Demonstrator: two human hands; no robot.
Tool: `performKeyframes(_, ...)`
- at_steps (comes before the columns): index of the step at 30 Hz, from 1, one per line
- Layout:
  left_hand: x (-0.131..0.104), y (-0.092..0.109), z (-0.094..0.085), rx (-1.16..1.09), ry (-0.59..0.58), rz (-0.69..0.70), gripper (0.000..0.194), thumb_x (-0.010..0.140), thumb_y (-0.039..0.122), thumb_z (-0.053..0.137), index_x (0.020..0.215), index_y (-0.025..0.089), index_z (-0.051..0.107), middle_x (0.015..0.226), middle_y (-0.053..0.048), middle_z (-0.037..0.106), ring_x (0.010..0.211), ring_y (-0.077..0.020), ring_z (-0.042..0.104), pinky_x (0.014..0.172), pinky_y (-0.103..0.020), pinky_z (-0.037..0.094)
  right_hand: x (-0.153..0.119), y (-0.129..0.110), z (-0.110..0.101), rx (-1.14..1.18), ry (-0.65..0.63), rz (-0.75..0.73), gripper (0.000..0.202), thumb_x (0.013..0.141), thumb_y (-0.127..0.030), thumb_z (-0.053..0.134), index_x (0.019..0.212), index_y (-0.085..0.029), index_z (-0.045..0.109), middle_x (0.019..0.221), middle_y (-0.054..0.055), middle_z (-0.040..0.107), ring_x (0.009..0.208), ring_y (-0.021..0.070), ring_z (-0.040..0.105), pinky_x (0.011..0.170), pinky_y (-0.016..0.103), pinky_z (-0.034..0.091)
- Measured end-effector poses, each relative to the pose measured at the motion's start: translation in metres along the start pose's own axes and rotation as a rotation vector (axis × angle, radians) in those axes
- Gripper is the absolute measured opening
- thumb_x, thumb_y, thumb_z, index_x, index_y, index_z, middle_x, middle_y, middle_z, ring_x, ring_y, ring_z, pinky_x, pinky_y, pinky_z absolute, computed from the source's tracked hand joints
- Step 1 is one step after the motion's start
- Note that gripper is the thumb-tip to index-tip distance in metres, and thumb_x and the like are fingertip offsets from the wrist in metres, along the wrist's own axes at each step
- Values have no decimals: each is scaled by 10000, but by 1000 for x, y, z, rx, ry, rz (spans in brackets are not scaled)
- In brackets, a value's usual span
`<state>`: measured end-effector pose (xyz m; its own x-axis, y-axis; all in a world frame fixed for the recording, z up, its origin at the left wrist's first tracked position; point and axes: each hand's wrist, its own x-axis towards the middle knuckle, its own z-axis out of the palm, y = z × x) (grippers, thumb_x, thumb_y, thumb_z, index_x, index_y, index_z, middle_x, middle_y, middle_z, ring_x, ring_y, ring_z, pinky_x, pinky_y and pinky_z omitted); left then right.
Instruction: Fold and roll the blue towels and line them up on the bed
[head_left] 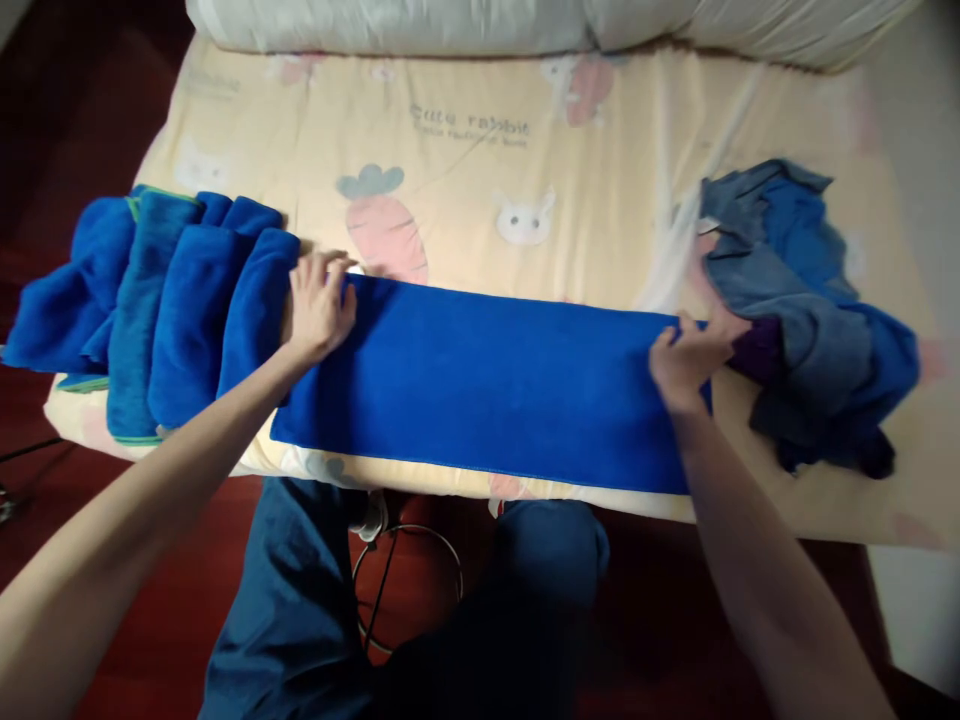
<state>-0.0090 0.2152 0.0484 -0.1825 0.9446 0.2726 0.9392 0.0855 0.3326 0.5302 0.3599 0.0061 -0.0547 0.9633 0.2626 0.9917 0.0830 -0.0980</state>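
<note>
— What do you have, left to right?

— Four rolled towels (172, 310) far left. My left hand (319, 305) lies flat, fingers spread, on the blue towel (480, 385); its long axis runs left-right. My right hand (686, 360) pinches its right end. One crumpled cloth pile (810, 300) right.

A royal-blue towel (487, 385) is lying flat as 1 long folded strip across the middle of the frame, stretching from centre left to centre right along the bed's near edge, its surface smooth.
</note>
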Motion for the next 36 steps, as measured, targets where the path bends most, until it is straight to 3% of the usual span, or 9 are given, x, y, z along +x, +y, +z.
performKeyframes(3,-17,22,12,-38,-186,107,527,992,470,419,1462,241,484,1572,-79,394,1500,-349,223,1220,-611,167,-25,-55,-6,97,-65,-151,545,1011,-335,370,1515,-144,450,1639,163,278,1513,363,245,1182,645,245)
performKeyframes(6,-24,21,23,-15,-186,33,658,961,618,388,1524,278,426,1630,-77,318,1545,-394,91,1216,-670,111,-34,-73,0,141,-210,-189,592,1042,-448,276,1578,-207,345,1668,100,251,1546,312,197,1230,600,201)
performKeyframes(15,-1,-23,21,-77,-105,-63,796,900,755,396,1546,289,397,1657,-20,261,1533,-484,33,1228,-685,59,11,29,13,59,-216,48,667,1040,-555,227,1588,-184,313,1674,122,235,1556,299,182,1237,584,202)
performKeyframes(20,-3,-12,18,30,-104,-61,756,967,662,343,1575,213,327,1705,-68,107,1557,-406,1,1237,-667,56,11,23,5,29,-157,113,680,1050,-492,226,1610,-106,219,1678,177,184,1562,344,122,1224,651,160)
performKeyframes(23,-27,18,16,32,-76,23,686,1013,559,303,1591,191,293,1712,-68,47,1568,-356,-23,1255,-625,40,-18,-21,-16,34,-52,6,694,1051,-429,213,1633,-83,62,1686,178,140,1569,363,61,1214,700,109)
performKeyframes(27,-96,66,12,-63,-210,146,621,1010,505,347,1588,279,325,1703,-14,125,1574,-308,75,1276,-572,106,-89,-90,-41,153,-196,-313,697,1045,-425,240,1645,-181,-19,1695,63,166,1580,281,80,1275,596,107)
performKeyframes(29,-129,77,6,-76,-252,124,614,1005,487,364,1591,309,319,1693,2,168,1568,-304,121,1276,-568,131,-125,-106,-47,233,-270,-394,671,1046,-435,251,1649,-238,32,1687,18,203,1575,247,130,1285,553,136)
performKeyframes(32,-158,64,-8,-15,-241,26,616,1003,485,366,1591,307,320,1682,-12,208,1567,-315,129,1267,-591,138,-160,-95,-48,269,-260,-317,637,1049,-444,241,1639,-216,169,1670,53,255,1563,246,191,1271,553,167)
performKeyframes(36,-171,21,-36,29,-164,-133,639,1006,504,334,1581,226,349,1679,-81,217,1562,-339,140,1245,-575,226,-169,-42,-44,214,-204,-187,635,1043,-450,229,1595,-147,311,1640,104,323,1549,232,240,1271,510,188)
